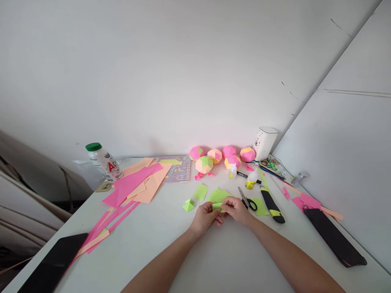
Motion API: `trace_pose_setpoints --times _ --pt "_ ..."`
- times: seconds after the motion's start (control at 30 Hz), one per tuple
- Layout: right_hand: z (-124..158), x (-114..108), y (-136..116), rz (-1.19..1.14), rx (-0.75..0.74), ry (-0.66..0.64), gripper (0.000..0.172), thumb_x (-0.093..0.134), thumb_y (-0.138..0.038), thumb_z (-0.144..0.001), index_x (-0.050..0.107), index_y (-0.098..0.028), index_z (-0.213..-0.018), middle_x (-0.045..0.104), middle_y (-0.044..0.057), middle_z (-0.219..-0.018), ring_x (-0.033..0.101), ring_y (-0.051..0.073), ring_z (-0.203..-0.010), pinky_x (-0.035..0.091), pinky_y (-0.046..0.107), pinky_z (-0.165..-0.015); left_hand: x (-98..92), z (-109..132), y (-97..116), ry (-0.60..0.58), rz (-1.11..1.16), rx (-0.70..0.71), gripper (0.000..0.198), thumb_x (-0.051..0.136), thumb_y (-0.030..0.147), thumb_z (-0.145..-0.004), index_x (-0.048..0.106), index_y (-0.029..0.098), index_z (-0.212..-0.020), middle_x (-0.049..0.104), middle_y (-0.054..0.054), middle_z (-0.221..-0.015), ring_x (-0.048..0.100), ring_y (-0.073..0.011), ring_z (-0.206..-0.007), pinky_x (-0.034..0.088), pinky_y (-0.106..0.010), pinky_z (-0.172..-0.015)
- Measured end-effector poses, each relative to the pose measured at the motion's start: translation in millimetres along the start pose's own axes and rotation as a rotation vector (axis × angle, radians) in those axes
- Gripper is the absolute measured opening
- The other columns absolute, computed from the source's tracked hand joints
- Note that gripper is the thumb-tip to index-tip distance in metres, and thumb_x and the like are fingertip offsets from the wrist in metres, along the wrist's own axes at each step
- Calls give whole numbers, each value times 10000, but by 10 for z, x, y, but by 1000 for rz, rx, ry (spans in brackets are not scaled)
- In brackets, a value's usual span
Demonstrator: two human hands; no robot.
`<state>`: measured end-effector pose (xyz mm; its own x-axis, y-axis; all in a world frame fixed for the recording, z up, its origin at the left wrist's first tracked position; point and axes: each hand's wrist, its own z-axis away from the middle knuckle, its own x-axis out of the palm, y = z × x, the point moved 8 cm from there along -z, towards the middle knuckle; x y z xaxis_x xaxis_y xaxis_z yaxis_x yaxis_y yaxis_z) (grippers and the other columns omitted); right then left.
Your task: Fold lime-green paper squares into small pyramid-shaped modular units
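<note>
Between my two hands is a small folded piece of green paper [218, 207]. My left hand [205, 219] pinches its left end, and my right hand [236, 209] pinches its right end. Just beyond the fingers lie more green paper squares [219, 195], with a single green square [201, 191] to their left. A folded green paper shape [188, 205] sits left of my left hand. Scissors [248, 201] lie beside my right hand, partly over another green sheet [261, 207].
Several multicoloured paper balls [204, 165] line the wall. Two glue bottles [251, 180], a marker [244, 176] and a utility knife [272, 204] are at right. Pink and orange paper [131, 185], a plastic bottle [105, 162] and a black phone [51, 264] are left; a black case [335, 237] lies right.
</note>
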<state>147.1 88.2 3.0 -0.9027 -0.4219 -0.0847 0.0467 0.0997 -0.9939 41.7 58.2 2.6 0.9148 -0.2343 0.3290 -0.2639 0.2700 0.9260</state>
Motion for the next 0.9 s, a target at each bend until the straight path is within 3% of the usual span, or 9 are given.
trace_pose_setpoints --times 0.3,0.5,0.9 --pt "15 -29 15 -41 50 17 239 645 -393 -743 563 -169 -739 595 -19 -604 589 130 -537 453 251 -521 -17 -3 -118 -21 -98 -74 356 653 467 -669 449 175 -660 584 25 -483 552 -129 -328 383 -200 -281" --pt "24 -20 10 -56 43 7 225 643 -385 -747 571 -173 -745 610 -14 -626 590 132 -565 465 269 -556 1 10 -125 -33 -143 -79 347 612 484 -703 462 172 -677 567 32 -467 532 -120 -305 351 -192 -264" --pt "19 27 3 -110 24 -32 206 648 -355 -746 588 -158 -764 602 -10 -635 571 124 -569 500 276 -595 43 45 -62 -80 -135 -24 355 625 486 -691 485 161 -702 585 12 -589 569 -112 -401 418 -217 -359"
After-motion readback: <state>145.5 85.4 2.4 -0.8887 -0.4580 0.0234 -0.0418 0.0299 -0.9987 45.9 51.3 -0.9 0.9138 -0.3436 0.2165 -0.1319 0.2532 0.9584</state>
